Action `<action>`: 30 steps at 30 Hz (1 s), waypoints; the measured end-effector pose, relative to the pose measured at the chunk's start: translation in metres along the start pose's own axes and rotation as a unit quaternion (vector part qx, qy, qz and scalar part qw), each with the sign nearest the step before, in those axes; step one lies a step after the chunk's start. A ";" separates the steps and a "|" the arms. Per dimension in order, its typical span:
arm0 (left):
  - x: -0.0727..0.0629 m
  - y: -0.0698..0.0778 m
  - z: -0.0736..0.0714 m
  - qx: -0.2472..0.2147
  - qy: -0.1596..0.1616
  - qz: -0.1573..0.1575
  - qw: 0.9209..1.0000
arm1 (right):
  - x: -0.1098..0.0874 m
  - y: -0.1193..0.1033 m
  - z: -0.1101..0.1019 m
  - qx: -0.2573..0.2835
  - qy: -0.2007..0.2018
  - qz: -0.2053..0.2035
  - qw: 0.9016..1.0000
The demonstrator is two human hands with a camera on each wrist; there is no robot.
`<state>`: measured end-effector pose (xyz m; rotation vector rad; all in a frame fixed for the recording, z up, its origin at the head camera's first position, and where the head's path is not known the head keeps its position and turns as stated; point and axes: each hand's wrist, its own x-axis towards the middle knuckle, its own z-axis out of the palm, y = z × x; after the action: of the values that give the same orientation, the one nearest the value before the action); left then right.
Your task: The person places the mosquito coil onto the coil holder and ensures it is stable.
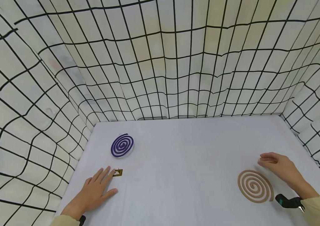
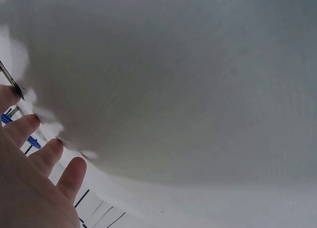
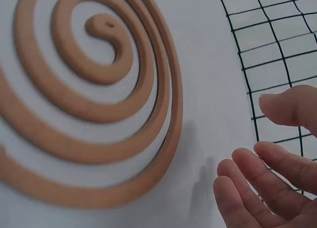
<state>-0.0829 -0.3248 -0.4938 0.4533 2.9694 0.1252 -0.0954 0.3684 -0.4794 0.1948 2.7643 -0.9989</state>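
Observation:
My left hand [image 1: 93, 191] lies palm down over the left side of the white table, its fingers spread and straight. The index fingertip meets a small gold metal plate [image 1: 119, 173] with a cut-out, like a coil stand; the left wrist view catches only its dark edge. Beyond it sits a purple mosquito coil [image 1: 116, 152]. At the right, my right hand [image 1: 285, 169] hovers with loosely bent fingers and nothing between them. Just left of that hand, apart from it, a brown mosquito coil [image 1: 241, 185] lies flat; the right wrist view shows its spiral [image 3: 106, 196] up close.
Walls of white cloth behind a black net [image 1: 176, 78] enclose the back and both sides of the table [image 1: 182, 175]. A black wrist device [image 1: 288, 201] is strapped to the right wrist, near the brown coil's outer end.

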 end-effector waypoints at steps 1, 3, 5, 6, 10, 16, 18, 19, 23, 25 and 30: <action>0.000 0.000 0.000 0.001 0.002 0.001 1.000 | -0.001 0.003 -0.001 -0.002 0.000 0.003 1.000; 0.001 0.000 0.001 0.003 0.005 0.002 1.000 | -0.003 0.008 -0.002 -0.004 -0.004 0.009 1.000; 0.002 0.000 0.003 0.002 0.007 0.001 1.000 | -0.004 0.012 -0.003 -0.007 -0.011 0.016 1.000; 0.003 -0.001 0.004 0.002 0.007 -0.001 1.000 | -0.005 0.014 -0.004 -0.008 -0.016 0.021 1.000; 0.004 -0.001 0.006 0.001 0.009 -0.004 1.000 | -0.007 0.019 -0.003 -0.018 -0.037 0.037 0.998; 0.005 -0.001 0.007 0.002 0.005 -0.006 1.000 | -0.011 0.021 0.000 -0.023 -0.047 0.040 0.998; 0.006 0.000 0.007 0.000 0.003 -0.007 1.000 | -0.011 0.020 0.001 -0.024 -0.050 0.041 0.998; 0.006 0.000 0.007 -0.001 0.003 -0.007 1.000 | -0.011 0.020 0.002 -0.023 -0.052 0.040 0.998; 0.007 0.002 0.005 -0.006 0.002 -0.008 1.000 | -0.012 0.018 0.004 -0.023 -0.065 0.043 0.997; 0.006 0.002 0.005 -0.008 0.004 -0.006 1.000 | -0.013 0.017 0.005 -0.024 -0.070 0.042 0.996; 0.004 0.002 0.005 -0.009 0.010 -0.002 1.000 | -0.014 0.016 0.008 -0.030 -0.079 0.042 0.995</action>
<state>-0.0854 -0.3211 -0.4987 0.4459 2.9866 0.1585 -0.0776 0.3748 -0.4920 0.2111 2.6155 -0.8685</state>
